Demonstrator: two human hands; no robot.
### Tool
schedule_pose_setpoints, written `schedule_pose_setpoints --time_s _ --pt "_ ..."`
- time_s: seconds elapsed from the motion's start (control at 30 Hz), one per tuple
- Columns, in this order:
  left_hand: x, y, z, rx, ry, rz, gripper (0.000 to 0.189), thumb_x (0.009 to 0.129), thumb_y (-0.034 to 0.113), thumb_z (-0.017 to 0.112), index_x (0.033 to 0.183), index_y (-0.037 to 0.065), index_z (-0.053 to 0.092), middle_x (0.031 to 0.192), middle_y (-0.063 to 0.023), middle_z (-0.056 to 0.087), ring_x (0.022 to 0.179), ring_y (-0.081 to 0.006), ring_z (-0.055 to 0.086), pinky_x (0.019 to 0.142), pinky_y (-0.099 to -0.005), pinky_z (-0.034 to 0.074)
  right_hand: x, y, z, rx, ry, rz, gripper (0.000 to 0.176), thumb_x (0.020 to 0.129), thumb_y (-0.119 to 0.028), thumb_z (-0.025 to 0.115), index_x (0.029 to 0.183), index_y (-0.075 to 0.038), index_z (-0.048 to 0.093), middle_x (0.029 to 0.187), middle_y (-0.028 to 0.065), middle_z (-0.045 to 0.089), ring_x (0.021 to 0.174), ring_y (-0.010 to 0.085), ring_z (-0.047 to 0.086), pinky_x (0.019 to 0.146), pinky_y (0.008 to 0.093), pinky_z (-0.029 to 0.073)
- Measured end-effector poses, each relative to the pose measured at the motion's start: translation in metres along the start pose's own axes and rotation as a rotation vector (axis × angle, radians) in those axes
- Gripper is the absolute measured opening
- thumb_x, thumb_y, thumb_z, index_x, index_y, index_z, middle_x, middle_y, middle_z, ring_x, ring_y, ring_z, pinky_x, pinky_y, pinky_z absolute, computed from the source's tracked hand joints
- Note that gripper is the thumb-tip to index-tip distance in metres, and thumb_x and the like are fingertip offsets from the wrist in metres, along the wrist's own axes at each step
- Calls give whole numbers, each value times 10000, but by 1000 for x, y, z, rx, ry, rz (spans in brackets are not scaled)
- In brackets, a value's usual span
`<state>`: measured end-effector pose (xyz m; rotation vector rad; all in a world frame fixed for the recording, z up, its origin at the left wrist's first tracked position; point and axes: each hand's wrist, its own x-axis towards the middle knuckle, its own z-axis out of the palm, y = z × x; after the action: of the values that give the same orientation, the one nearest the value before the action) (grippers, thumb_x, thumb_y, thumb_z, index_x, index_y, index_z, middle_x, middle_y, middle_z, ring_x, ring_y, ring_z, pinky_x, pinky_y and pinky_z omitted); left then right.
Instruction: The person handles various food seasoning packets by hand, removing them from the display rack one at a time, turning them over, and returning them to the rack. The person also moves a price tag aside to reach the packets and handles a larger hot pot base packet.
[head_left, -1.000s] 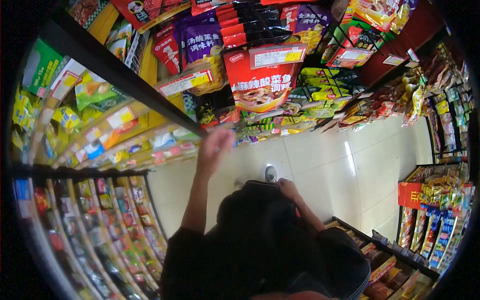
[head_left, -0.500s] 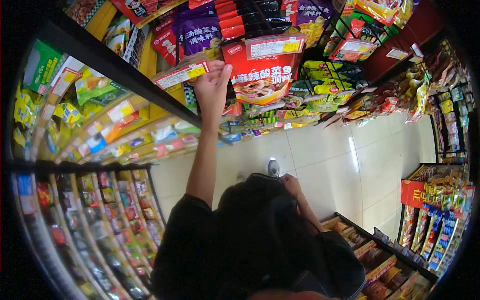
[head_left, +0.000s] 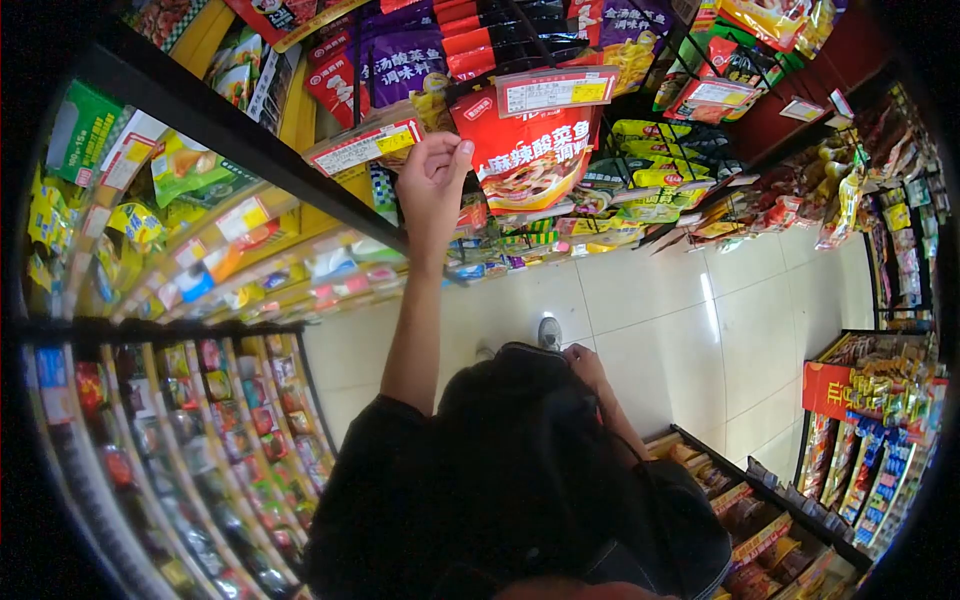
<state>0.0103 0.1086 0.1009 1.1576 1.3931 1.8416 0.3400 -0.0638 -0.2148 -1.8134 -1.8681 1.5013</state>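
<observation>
My left hand (head_left: 434,178) is raised at the shelf front with its fingers curled and the thumb against them. What they hold, if anything, is hidden. Just left of the fingertips is a price tag (head_left: 366,148) in a clear holder. To the right hangs a red seasoning packet (head_left: 535,150) with white lettering, its left edge close to my thumb. Another price tag (head_left: 556,92) covers the packet's top. Low by my body, my right hand (head_left: 586,364) is closed beside a black bag or garment (head_left: 500,430); its grip is partly hidden.
Purple packets (head_left: 402,62) stand behind the tags. Yellow-green packets (head_left: 655,175) hang to the right. A dark shelf bar (head_left: 240,130) slants across the upper left. More stocked shelves (head_left: 200,440) line the lower left. Pale floor tiles (head_left: 650,310) and a shoe (head_left: 549,333) show below.
My left hand has shifted slightly right and down, off the price tag, and its fingers are more curled. The red packet sits slightly further right and lower. My right hand stays by the bag or garment.
</observation>
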Motion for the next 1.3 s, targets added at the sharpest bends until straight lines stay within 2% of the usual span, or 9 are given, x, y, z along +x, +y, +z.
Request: schedule_pose_setpoints --time_s 0.27,0.37,0.47,0.67,0.87,1.2,1.3 --pt "-15 -26 -1 48 -33 -53 150 928 102 690 990 -10 610 909 -49 664 836 -77 619 762 -222 515 2 -4 -3 -28 -39 -9 288 945 -287 558 1032 -45 687 1016 198 696 984 351 675 859 412 522" --pt "-19 -36 -3 121 -40 -52 125 933 74 668 997 -5 596 899 -58 663 816 -115 660 745 -238 536 2 -2 -2 -40 -40 -16 277 945 -278 552 1011 -45 685 1016 192 695 984 354 673 860 410 521" --pt "-23 -50 -6 146 -41 -73 152 920 114 698 982 1 618 901 -53 680 828 -93 638 749 -233 528 3 0 -1 -43 -41 -13 269 945 -271 548 993 -44 682 1014 189 695 984 357 671 859 410 521" --pt "-29 -78 -12 254 -85 -88 163 934 122 679 1008 -4 605 895 -61 674 800 -113 663 732 -248 545 3 0 -1 -38 -57 -5 282 947 -279 543 1022 -50 690 1025 197 694 995 357 670 862 413 518" --pt "-35 -93 -12 220 -65 -115 137 916 138 693 947 17 636 863 -58 693 781 -106 655 686 -256 532 -2 -7 -4 -2 -66 27 303 948 -291 539 1046 -47 689 1037 208 692 1006 357 669 868 416 516" --pt "-43 -100 -12 364 -101 -107 141 905 144 700 931 18 640 844 -59 685 715 -113 654 613 -269 529 4 5 2 27 -30 2 273 926 -272 576 1002 -31 678 990 213 697 960 355 681 836 415 519" --pt "-44 -106 -14 403 -120 -117 148 900 143 703 941 14 642 855 -67 687 717 -125 653 640 -276 524 5 4 3 -10 -20 -15 278 934 -287 578 999 -41 689 943 164 712 923 294 690 816 380 518"
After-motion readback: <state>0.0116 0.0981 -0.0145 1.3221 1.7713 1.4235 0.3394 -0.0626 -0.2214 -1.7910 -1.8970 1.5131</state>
